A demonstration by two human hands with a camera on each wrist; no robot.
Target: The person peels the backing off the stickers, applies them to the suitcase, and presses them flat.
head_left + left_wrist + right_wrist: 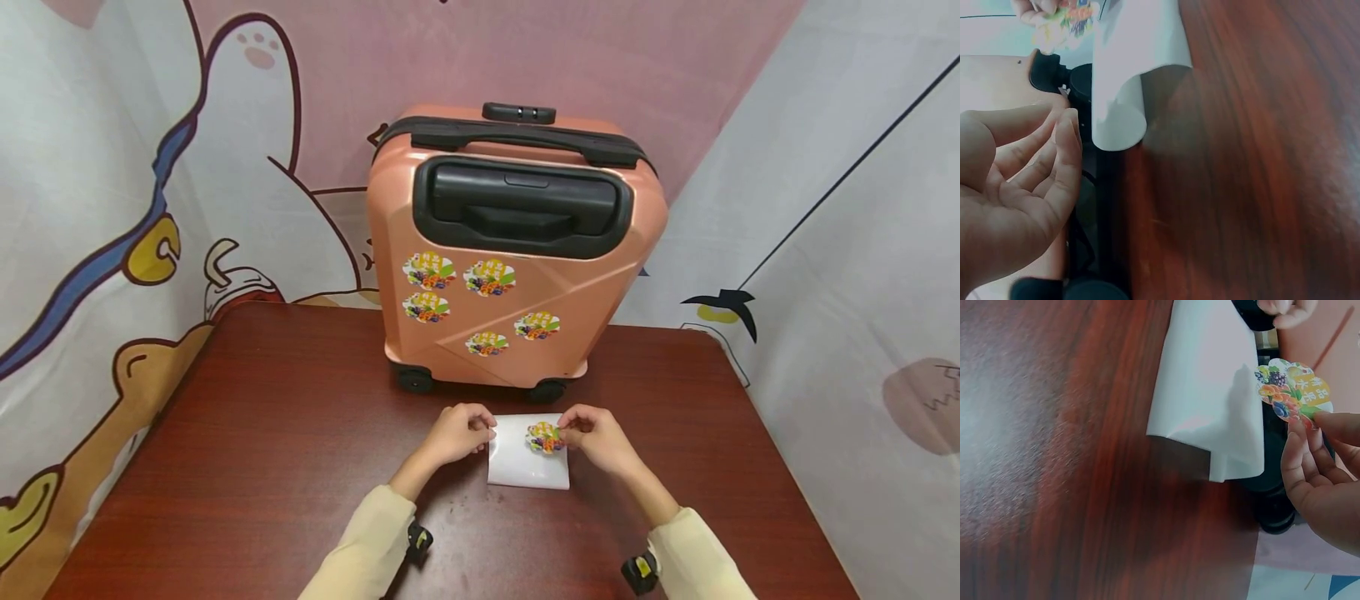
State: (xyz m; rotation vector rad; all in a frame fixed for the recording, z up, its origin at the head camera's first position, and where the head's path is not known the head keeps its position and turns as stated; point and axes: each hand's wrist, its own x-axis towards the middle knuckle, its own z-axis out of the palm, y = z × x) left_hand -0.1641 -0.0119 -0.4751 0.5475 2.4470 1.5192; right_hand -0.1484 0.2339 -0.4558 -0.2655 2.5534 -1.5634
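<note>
A round fruit sticker [1291, 390], scalloped at the edge, is pinched at its rim between the thumb and fingertips of my right hand [596, 437]. It is held up above a white backing sheet [513, 462], which lies curled on the table. Beside the sheet's left edge is my left hand [461, 433]. Its thumb and fingers are loosely bent, with nothing between them in the left wrist view. Behind both hands stands an orange-pink suitcase [465, 225], with several similar fruit stickers [489, 277] on its front.
The suitcase stands upright on small black wheels [414, 379] at the back of the dark red-brown table [300, 467]. A cartoon-printed cloth [330, 83] hangs behind and at both sides. A black wrist device [418, 540] is at each cream sleeve [367, 533].
</note>
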